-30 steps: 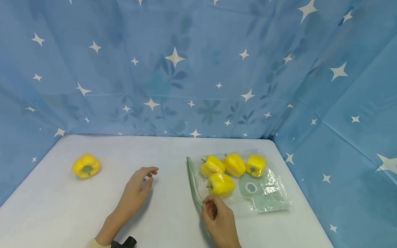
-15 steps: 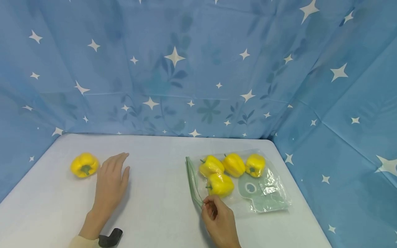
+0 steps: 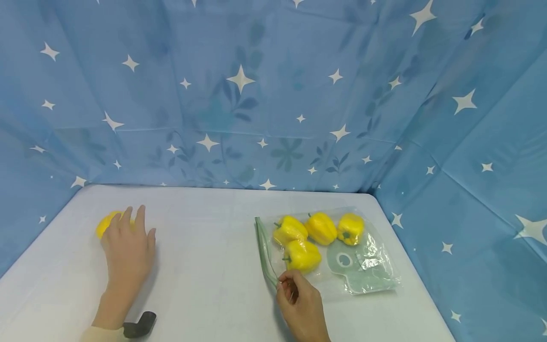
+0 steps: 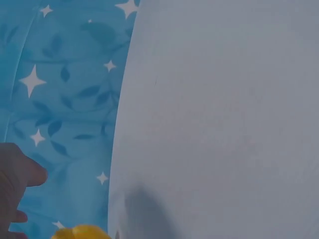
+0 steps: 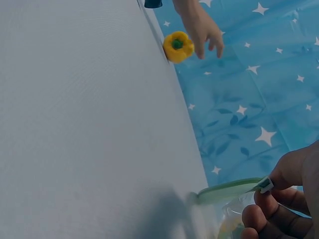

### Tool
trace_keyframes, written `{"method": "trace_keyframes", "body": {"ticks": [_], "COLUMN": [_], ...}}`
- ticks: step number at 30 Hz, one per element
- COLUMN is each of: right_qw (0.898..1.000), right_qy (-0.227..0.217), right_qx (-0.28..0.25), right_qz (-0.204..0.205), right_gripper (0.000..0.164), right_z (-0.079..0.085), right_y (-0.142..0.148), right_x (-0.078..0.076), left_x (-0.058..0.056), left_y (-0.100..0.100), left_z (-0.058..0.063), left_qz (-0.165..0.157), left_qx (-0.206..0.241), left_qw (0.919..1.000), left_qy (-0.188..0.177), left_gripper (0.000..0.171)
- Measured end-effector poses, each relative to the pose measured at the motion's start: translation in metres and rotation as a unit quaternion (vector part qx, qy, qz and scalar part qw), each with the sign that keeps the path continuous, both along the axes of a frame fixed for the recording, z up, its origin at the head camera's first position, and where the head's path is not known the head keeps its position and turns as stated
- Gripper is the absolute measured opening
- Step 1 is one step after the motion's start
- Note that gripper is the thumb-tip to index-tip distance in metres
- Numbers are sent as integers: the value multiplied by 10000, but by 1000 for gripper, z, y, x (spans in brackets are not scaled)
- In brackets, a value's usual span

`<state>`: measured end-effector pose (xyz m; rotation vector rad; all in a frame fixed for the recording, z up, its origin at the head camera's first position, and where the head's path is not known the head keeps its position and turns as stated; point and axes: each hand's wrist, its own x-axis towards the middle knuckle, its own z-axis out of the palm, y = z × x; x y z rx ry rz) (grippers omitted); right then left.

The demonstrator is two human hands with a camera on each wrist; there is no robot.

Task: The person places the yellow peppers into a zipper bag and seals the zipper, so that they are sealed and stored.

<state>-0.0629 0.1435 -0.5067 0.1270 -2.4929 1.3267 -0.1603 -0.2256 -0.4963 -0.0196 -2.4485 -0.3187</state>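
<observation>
On the left of the table, my left hand (image 3: 128, 249) reaches over a yellow bell pepper (image 3: 104, 224), its fingers extended and partly covering it. The right wrist view shows that pepper (image 5: 177, 47) beside the left hand (image 5: 200, 31), apart from the fingers. My right hand (image 3: 304, 306) pinches the white zip slider (image 5: 267, 185) at the near corner of a clear zip bag (image 3: 369, 278) with a green print. The bag lies flat, its green-edged mouth (image 3: 261, 247) facing left and parted a little. Several yellow bell peppers (image 3: 302, 255) are inside it.
A white table (image 3: 205, 266) spans the front. Blue star-patterned curtains (image 3: 273, 95) hang behind it and along both sides. A black device (image 3: 140, 325) is strapped at my left wrist.
My left hand has moved from the middle of the table leftward until it overlaps the lone bell pepper. The right hand stays at the bag's corner.
</observation>
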Motion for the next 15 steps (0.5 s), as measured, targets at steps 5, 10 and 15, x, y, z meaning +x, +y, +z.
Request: {"method": "trace_keyframes", "body": {"ticks": [5,10,15], "right_qw": [10000,10000,10000], "right_qy": [36,56,-28], "right_qx": [50,51,9], "right_qz": [-30,-31,6], "right_gripper": [25,25,23], "right_z": [-1,-1,1], "right_y": [0,0,1], "right_x": [1,1,0], "left_x": [3,5,4], "left_y": [-15,-31,-45], "left_z": [1,0,-3], "left_qz": [224,456,634], "left_qx": [332,677,1117], "left_qw": [9991,9955,9852], "left_qy": [-148,-477,-1131], "left_gripper": [67,68,71]}}
